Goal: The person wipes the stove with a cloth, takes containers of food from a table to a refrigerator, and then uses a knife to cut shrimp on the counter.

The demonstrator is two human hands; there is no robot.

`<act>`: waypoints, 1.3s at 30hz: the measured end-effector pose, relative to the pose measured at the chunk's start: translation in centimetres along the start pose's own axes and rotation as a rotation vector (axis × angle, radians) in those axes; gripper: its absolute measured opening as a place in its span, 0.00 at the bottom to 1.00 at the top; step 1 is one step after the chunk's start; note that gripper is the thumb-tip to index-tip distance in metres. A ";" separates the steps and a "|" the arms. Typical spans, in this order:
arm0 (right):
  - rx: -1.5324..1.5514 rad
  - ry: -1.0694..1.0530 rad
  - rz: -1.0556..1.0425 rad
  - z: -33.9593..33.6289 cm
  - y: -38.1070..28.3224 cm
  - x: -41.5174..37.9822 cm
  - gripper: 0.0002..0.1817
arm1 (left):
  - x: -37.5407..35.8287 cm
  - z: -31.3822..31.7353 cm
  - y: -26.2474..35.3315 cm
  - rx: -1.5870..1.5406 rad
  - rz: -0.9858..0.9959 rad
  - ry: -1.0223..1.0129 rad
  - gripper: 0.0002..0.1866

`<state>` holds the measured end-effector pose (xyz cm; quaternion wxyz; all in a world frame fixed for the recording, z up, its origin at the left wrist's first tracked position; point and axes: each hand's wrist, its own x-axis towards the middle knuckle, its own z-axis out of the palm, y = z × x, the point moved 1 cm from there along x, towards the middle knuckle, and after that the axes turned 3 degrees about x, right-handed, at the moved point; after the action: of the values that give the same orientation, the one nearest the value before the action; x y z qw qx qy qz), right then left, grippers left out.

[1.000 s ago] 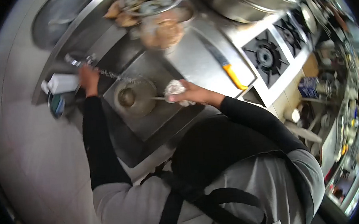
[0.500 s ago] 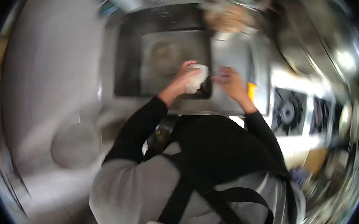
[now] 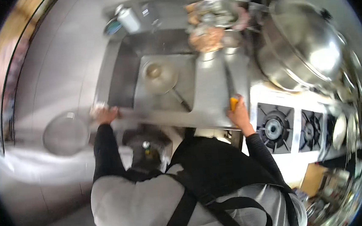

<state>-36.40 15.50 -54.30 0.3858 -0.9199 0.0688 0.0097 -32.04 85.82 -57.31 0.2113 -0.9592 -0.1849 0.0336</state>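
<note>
At the sink's left front corner, my left hand [image 3: 106,115] is closed on a white cloth [image 3: 99,105], which bunches up past the fingers. My right hand [image 3: 239,113] grips the orange handle of a knife [image 3: 229,77]. Its long dark blade lies on the steel drainboard [image 3: 210,83] and points away from me. Between my hands is the steel sink [image 3: 121,81], with a round shallow pan [image 3: 161,78] with a dark handle on its floor. Motion blurs both hands a little.
Behind the drainboard are a pinkish-orange food heap [image 3: 207,39] and a metal bowl [image 3: 220,14]. A white bottle [image 3: 128,19] stands at the back left. To the right are a large steel pot [image 3: 299,48] and gas burners [image 3: 273,129]. A round lid-like disc [image 3: 65,134] lies left.
My left hand has moved left with the cloth, from over the sink to its left front corner. My right hand has come down onto the knife's orange handle. The view has shifted.
</note>
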 end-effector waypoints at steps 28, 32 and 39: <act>-0.007 0.246 0.338 -0.7 -3.9 -10.2 0.20 | 13.3 -48.1 52.2 -0.452 1.232 0.268 0.24; -0.012 0.197 0.326 -1.5 -3.6 -10.2 0.19 | 12.9 -48.5 52.5 -0.559 1.051 0.304 0.26; 0.091 0.106 0.331 -3.6 -0.9 -10.6 0.20 | 16.2 -48.0 48.5 -1.534 1.047 -0.247 0.15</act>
<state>-46.87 14.87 -50.40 0.4162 -0.8768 0.2397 0.0214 6.42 32.05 -33.75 -0.5424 -0.7872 0.2777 0.0951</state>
